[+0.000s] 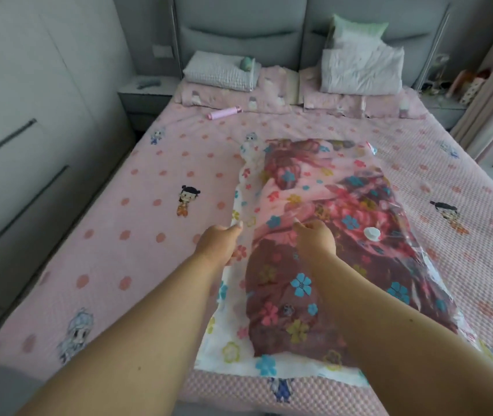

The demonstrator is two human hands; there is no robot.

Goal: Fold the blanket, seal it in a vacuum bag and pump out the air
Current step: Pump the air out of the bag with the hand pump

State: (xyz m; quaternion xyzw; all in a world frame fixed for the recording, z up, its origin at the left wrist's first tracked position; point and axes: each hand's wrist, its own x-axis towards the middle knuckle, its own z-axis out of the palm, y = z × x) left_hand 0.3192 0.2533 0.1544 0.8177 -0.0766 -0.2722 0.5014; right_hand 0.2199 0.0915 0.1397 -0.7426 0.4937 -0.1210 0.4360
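A clear vacuum bag [272, 367] printed with coloured flowers lies lengthwise on the bed. Inside it sits the folded red and pink patterned blanket [344, 193]. A white round valve [371, 234] sticks up on the bag's right side. My left hand [219, 241] grips the bag's left edge, thumb on top. My right hand [314, 238] pinches the plastic a little to the right, over the blanket. A pink hand pump [224, 112] lies far off near the pillows.
The bed [113, 223] has a pink dotted sheet with cartoon figures. Grey folded bedding [221, 70] and white pillows [362, 69] lie against the grey headboard. A grey wardrobe [23, 121] stands to the left, a nightstand [144, 91] beside it.
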